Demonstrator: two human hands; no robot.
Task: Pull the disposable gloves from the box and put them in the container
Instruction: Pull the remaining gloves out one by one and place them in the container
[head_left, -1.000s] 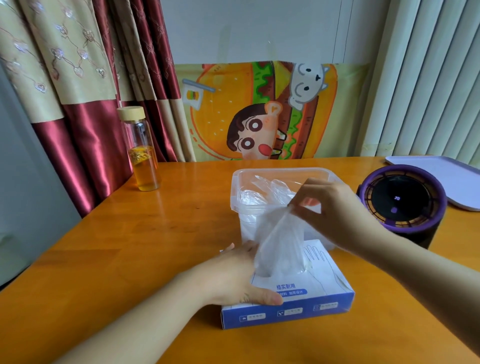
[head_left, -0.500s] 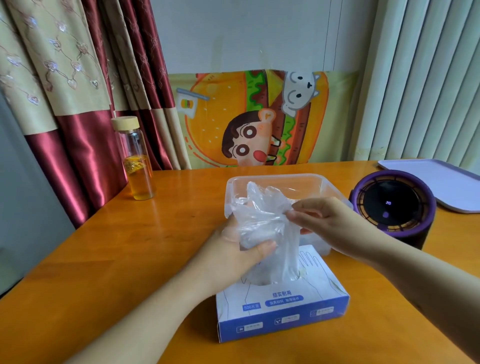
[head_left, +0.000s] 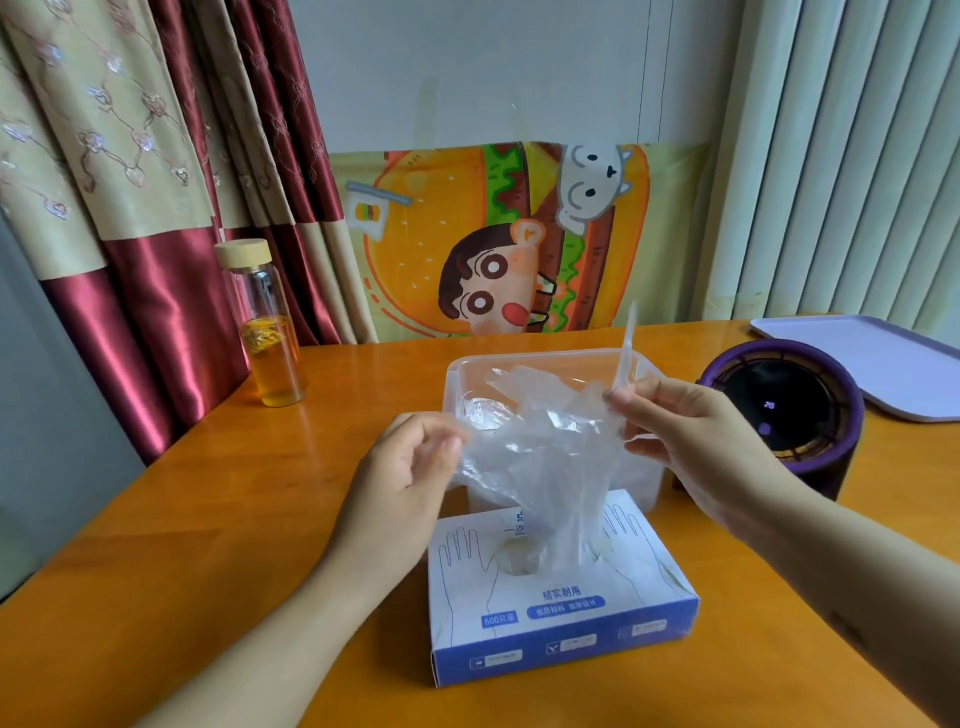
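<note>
Far left, a bottle (head_left: 267, 332) stands clear. The left hand (head_left: 405, 483) has left the box (head_left: 561, 597) and now pinches the glove (head_left: 540, 447), which is spread above the box with its tail at the slot, so nearly free. The container (head_left: 550, 358) waits just behind. The right hand (head_left: 691, 436) pinches the other edge, with a purple cylinder (head_left: 779, 415) beside it.

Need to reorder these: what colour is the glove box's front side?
Blue on the glove box, clearest in the head view.

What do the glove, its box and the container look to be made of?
Glove: thin clear plastic film, glossy; it crinkles and shows the box through. Box: probably printed cardboard, matte; crisp folded edges. Container: clear rigid plastic, slightly frosted; see-through walls that hold their shape.
</note>
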